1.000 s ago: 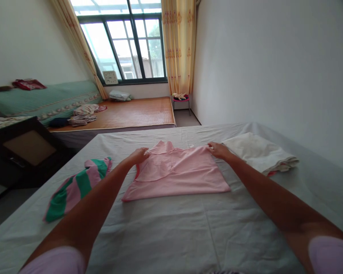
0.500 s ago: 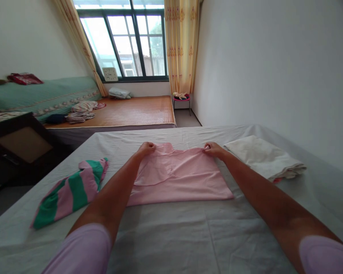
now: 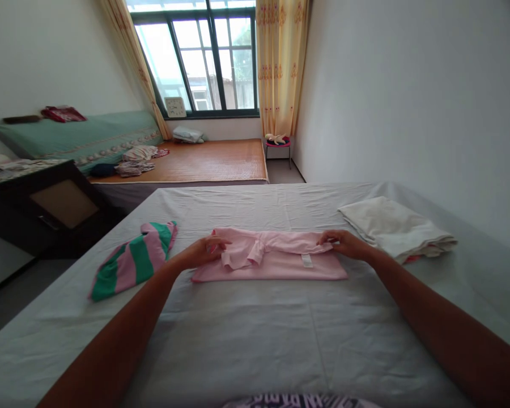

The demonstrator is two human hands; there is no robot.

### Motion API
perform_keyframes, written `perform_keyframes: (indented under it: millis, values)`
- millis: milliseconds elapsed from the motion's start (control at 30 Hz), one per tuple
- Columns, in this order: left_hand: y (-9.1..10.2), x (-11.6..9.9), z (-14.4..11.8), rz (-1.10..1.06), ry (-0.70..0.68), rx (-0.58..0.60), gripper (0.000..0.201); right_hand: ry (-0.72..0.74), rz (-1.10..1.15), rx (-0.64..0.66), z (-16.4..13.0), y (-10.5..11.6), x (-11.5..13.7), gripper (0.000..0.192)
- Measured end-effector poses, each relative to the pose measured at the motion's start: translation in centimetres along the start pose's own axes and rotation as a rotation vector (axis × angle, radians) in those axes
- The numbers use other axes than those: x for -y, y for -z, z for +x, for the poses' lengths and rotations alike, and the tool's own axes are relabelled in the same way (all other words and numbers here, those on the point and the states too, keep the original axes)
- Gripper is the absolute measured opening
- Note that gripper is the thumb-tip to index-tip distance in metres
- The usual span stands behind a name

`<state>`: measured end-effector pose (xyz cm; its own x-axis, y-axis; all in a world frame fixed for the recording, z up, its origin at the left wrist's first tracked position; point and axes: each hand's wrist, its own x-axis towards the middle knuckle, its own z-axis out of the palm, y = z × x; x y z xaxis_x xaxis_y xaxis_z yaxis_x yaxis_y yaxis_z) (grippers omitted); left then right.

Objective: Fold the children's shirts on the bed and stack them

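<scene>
A pink shirt [image 3: 289, 271] lies on the white sheet in front of me, its upper part folded down over the rest. A small white label [image 3: 307, 260] and the collar [image 3: 257, 253] show on top of the fold. At the shirt's left end, my left hand [image 3: 202, 251] has its fingers bent around the folded edge, with pink cloth between them. My right hand [image 3: 344, 243] pinches the fold near its right end. Left of the shirt, a green-and-pink striped garment [image 3: 132, 262] lies bunched up. Folded white cloth [image 3: 395, 225] rests to the right.
The white sheet [image 3: 255, 334] covers the surface before me. Beyond it stands a bed with a brown mat [image 3: 221, 160] and several clothes [image 3: 136, 161]. A dark cabinet [image 3: 46, 198] is at the left, a pink stool [image 3: 277, 143] at the back, and a wall [image 3: 408, 102] at the right.
The shirt's far edge has been folded down toward me, so the shirt is now a narrower strip. Both hands moved nearer and farther apart. The view has shifted slightly left.
</scene>
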<state>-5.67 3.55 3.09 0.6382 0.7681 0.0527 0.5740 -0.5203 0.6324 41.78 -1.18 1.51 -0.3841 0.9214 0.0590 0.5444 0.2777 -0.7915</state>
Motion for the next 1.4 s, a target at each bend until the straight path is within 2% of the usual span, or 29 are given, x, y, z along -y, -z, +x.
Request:
perform_keyframes:
  millis: [167,267,333,400,467,533,600,733,833,1000,1100,1300,1400]
  values:
    - [-0.2,0.0,0.2,0.127,-0.022,-0.067,0.023,0.061,-0.249,0.011,0.1,0.5,0.2,0.025]
    - [0.7,0.5,0.1,0.142,-0.050,0.042,0.022,0.087,-0.410,0.090,-0.2,0.8,0.7,0.034]
    - [1.6,1.0,0.2,0.130,-0.062,0.082,0.023,0.082,-0.515,0.080,-0.2,0.7,1.3,0.042]
    - [2.4,1.6,0.6,0.165,-0.003,-0.051,0.026,0.084,-0.588,-0.042,0.2,0.1,2.2,0.045]
    - [2.6,2.0,1.6,0.244,0.109,-0.280,0.032,0.113,-0.603,-0.172,1.1,-1.0,3.1,0.045]
    - [1.8,2.0,2.8,0.325,0.169,-0.428,0.035,0.168,-0.592,-0.191,2.0,-2.8,3.7,0.043]
    - [0.1,1.7,3.9,0.381,0.120,-0.441,0.036,0.202,-0.608,-0.126,2.8,-5.0,4.0,0.042]
    - [-4.2,0.6,4.4,0.442,-0.056,-0.255,0.038,0.141,-0.699,0.025,3.0,-8.8,3.5,0.053]
    - [-6.0,0.5,3.7,0.520,-0.041,-0.144,0.048,0.076,-0.736,0.055,2.5,-9.7,3.0,0.058]
    - [-5.8,1.8,3.1,0.608,0.190,-0.039,0.060,0.007,-0.744,0.057,1.8,-8.6,1.9,0.061]
    - [-5.7,2.3,3.2,0.627,0.230,-0.051,0.061,-0.040,-0.762,0.015,1.4,-7.6,0.4,0.057]
    - [-6.0,1.7,2.8,0.635,0.198,-0.193,0.054,-0.227,-0.794,-0.187,0.7,-4.6,-2.6,0.051]
    - [-5.9,0.1,2.6,0.580,0.027,-0.285,0.041,-0.287,-0.766,-0.282,0.4,-3.2,-2.9,0.053]
